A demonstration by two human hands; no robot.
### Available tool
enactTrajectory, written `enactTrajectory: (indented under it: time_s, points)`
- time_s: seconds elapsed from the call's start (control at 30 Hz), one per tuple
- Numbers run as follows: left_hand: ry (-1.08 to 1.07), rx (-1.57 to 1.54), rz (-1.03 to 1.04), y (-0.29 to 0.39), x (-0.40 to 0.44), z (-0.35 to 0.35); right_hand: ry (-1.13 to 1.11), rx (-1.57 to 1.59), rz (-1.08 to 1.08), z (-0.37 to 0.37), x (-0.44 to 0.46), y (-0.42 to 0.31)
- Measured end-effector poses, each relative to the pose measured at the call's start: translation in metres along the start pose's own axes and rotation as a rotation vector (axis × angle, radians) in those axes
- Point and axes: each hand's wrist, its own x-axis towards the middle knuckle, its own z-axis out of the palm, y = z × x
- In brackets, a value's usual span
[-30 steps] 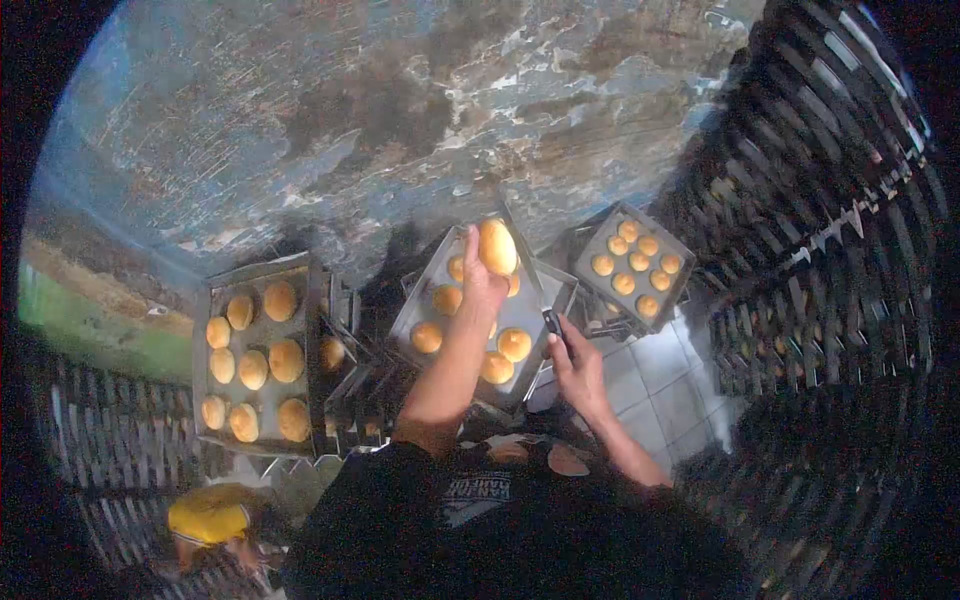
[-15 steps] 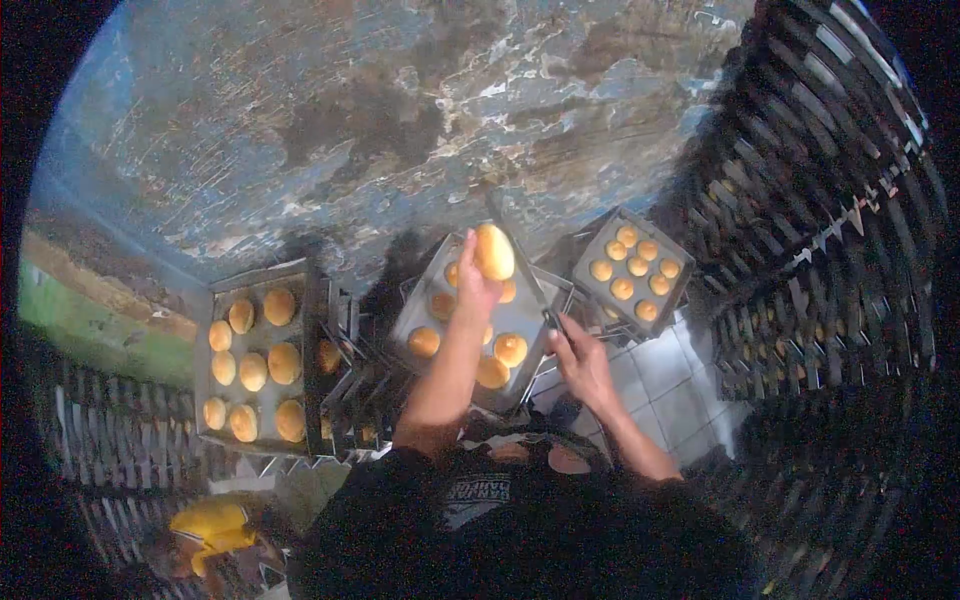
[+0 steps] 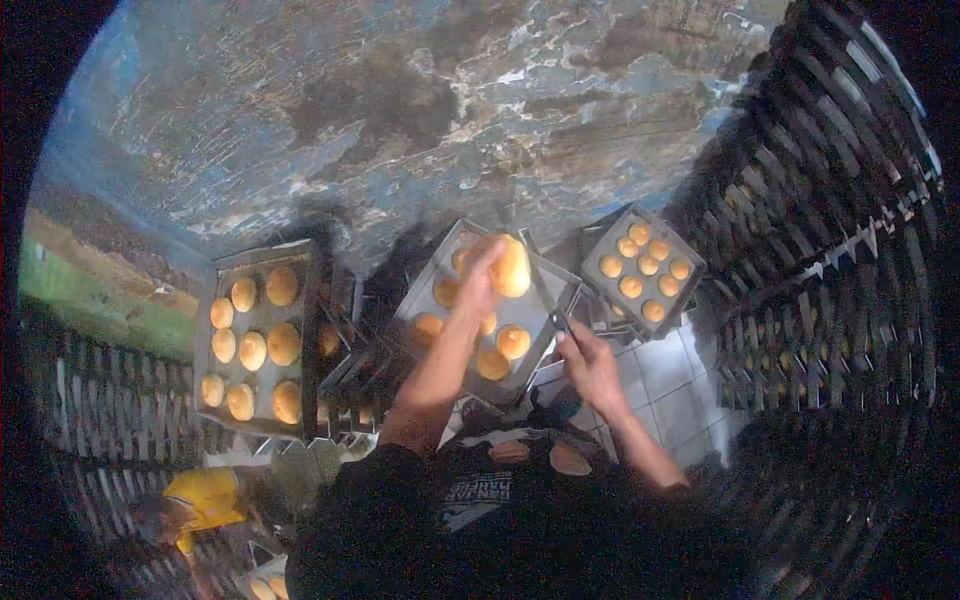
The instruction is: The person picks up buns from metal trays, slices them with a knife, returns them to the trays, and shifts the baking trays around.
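You hold a golden bun (image 3: 514, 268) just above the middle of the frame, its crust smooth and amber, paling to a bright, near-cream patch. The bun is a plump oval; its long axis runs nearly up and down the frame, the top end leaning slightly left and the lower end slightly right. Your left hand (image 3: 484, 280) grips it from the left, fingers curled against its side, though some of them are hidden from view. Your right hand (image 3: 592, 368), right of centre, is closed around the dark handle of a knife (image 3: 541, 285), whose blade slants toward the upper left along the bun's right edge; whether blade and crust touch, you cannot tell from here.

Beneath, a square tray (image 3: 420, 302) of buns sits turned on its corner, your left forearm crossing its left half. Its raised right rim lies near your right hand, with a slim gap to a second tray (image 3: 630, 221) at right. Pale floor tiles (image 3: 665, 385) give room beyond your right wrist. A third tray (image 3: 262, 315), three rows full, stands well apart at left; a worn blue-brown surface (image 3: 430, 110) spans the upper frame.
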Motion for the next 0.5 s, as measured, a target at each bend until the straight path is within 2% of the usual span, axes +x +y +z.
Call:
enactTrajectory:
  time_s: [0.1, 0.2, 0.3, 0.37, 0.43, 0.47, 0.5]
  points:
    - [-0.001, 0.122, -0.013, -0.019, -0.001, 0.002, -0.005, -0.068, -0.075, 0.001, 0.034, -0.007]
    - [0.066, -0.026, 0.028, -0.007, 0.010, -0.002, -0.067, -0.086, -0.035, -0.006, 0.022, -0.013]
    - [-0.079, -0.094, -0.022, 0.008, 0.020, -0.030, -0.098, -0.033, 0.018, -0.007, -0.001, 0.003]
    - [-0.010, -0.024, 0.001, 0.003, 0.000, -0.006, -0.101, 0.049, 0.086, -0.001, 0.001, 0.007]
    - [-0.033, 0.011, 0.056, -0.014, -0.004, 0.002, -0.069, -0.068, -0.007, 0.002, 0.022, 0.001]
    - [-0.139, 0.028, 0.002, -0.015, 0.003, -0.006, -0.065, -0.068, -0.001, 0.000, 0.021, 0.002]
    - [-0.139, 0.029, -0.001, -0.013, 0.007, -0.009, -0.078, -0.066, 0.003, 0.000, 0.022, 0.001]
